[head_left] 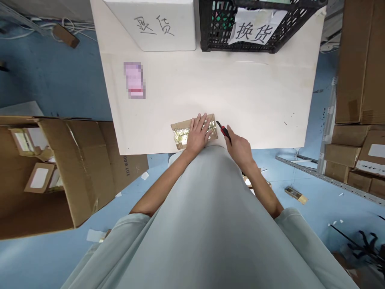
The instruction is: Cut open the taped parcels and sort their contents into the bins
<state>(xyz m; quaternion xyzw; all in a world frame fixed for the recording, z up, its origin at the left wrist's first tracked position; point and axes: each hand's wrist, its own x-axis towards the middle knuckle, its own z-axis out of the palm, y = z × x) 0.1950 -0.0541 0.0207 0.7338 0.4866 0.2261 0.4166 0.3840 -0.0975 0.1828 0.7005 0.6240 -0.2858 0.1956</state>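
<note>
Watch for a slip

Your left grip (197, 136) lies spread atop the taped package (179, 135); your right grip (240, 151) clasps the utility knife (224, 131) just beside it. A skidding blade (218, 123) could nick your left fingers (197, 122).

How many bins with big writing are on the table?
2: the white bin far back on the table, and the black crate just right of it. Any beyond the picture's top edge wouldn't show.

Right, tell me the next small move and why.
Probably bring the utility knife to the right edge of the taped cardboard package, since the left hand lies across it and the right hand holds the knife's tip close beside that edge.
</note>
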